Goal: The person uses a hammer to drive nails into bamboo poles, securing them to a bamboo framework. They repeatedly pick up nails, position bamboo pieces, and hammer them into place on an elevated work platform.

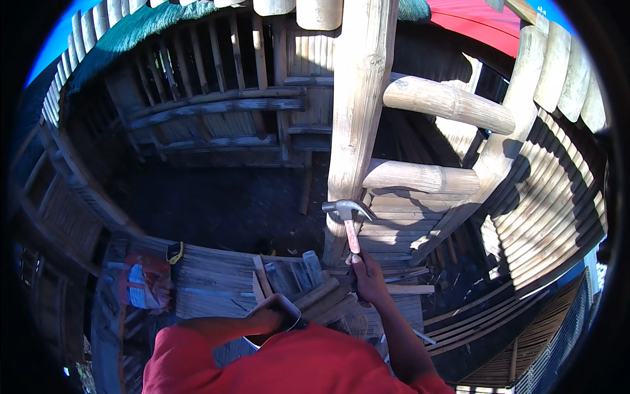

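hammer (349,220): steel claw head, pink handle, against post (354,125).

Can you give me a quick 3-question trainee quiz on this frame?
1. True or false: the right hand grips a claw hammer by its pink handle.
2. What does the hammer head rest against? A) the upright bamboo post B) the red sheet overhead C) the printed bag
3. Where is the left hand, and does it hold anything?

Key:
1. True.
2. A.
3. It is drawn in close to the red-shirted chest, above the slatted bamboo platform. It seems to clasp a small pale thing; what it is cannot be told.
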A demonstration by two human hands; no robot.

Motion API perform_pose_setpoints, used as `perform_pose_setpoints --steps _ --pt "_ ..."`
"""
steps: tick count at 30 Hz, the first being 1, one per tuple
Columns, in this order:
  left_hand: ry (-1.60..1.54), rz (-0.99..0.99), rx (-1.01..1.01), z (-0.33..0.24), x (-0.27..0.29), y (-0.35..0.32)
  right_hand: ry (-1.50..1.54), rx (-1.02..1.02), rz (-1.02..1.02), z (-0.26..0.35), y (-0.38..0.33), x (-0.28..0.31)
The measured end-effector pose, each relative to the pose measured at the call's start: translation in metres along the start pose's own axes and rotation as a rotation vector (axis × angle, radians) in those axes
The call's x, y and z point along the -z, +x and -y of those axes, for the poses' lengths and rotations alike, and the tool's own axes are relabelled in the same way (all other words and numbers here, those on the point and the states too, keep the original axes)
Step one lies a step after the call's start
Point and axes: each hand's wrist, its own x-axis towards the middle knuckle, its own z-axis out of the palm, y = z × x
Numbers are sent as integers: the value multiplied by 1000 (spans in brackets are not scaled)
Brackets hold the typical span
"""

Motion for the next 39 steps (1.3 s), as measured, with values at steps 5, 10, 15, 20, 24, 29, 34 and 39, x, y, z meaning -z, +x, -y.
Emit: perform_pose_setpoints --steps 5,10,15,20,24,29,34,39 --pt "45 51 -365 -2 82 -7 2 54 -95 13 1 30" --pt "-142 -87 -269 -14 308 12 -30 113 -181 55 10 88" --pt "-410 -827 -603 -48 565 -37 -98 415 -418 133 29 145" --pt "235 -1535 -847 -104 727 -75 -73 522 -506 215 27 187" --pt "512 -1967 -636 -141 810 -87 -373 700 -709 270 35 206" --pt "55 -1769 -693 -154 881 -89 -491 945 -824 322 52 217" --pt "242 -2001 -849 -149 906 -69 -377 889 -798 336 61 223" --pt "750 -2358 -749 -145 908 -60 -391 811 -826 335 70 223"
